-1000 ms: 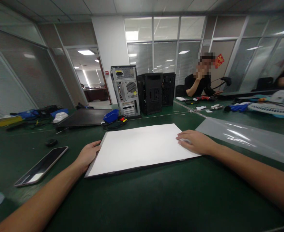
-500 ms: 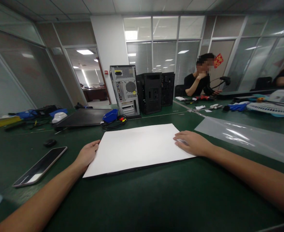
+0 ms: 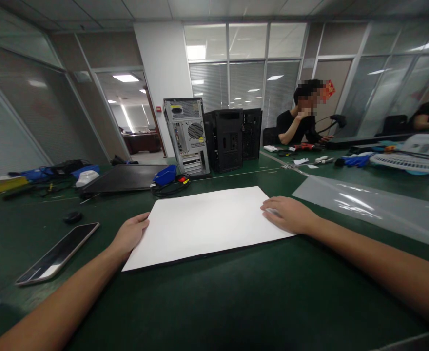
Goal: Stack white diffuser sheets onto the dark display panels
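Note:
A flat white panel (image 3: 207, 224) with a dark edge lies on the green table (image 3: 214, 302) in front of me. My left hand (image 3: 130, 234) curls against its left edge, fingers bent round the side. My right hand (image 3: 285, 214) rests palm down on the panel's right end, fingers laid flat on the white surface.
A phone (image 3: 55, 253) lies at the left, a small black round object (image 3: 72, 216) behind it. A clear plastic sheet (image 3: 368, 207) lies at the right. Beyond stand computer towers (image 3: 187, 136), a dark flat panel (image 3: 125, 178), cables and a blue part (image 3: 165, 175). A seated person (image 3: 297, 124) is at the far side.
The panel with both hands on it has shifted slightly left and lies flatter on the table. The hands keep their places on its ends.

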{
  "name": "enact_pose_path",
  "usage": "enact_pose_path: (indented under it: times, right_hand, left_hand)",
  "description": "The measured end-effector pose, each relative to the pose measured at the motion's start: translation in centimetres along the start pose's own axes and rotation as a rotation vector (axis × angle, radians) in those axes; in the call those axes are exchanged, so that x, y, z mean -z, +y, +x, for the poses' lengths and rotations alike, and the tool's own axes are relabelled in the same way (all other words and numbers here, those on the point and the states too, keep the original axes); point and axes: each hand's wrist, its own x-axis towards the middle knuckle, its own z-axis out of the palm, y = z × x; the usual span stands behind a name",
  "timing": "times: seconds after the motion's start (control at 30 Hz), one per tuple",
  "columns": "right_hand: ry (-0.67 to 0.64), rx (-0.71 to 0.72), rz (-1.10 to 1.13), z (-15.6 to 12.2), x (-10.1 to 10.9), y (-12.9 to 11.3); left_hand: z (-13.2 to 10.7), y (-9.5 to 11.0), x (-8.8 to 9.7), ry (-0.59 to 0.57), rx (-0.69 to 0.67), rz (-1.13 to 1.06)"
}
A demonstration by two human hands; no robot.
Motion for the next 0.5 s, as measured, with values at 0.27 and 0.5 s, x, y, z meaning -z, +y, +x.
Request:
enact_pose_path:
  times: [0.27, 0.5]
  right_hand:
    - [0.002, -0.422, -0.263, -0.5, -0.1, 9.6]
    - [-0.200, -0.762, -0.219, -2.2, -1.4, 14.6]
  left_hand:
    - [-0.1, -0.1, 0.2, -0.039, 0.007, 0.042]
    - [-0.7, 0.3, -0.1, -0.027, 0.015, 0.046]
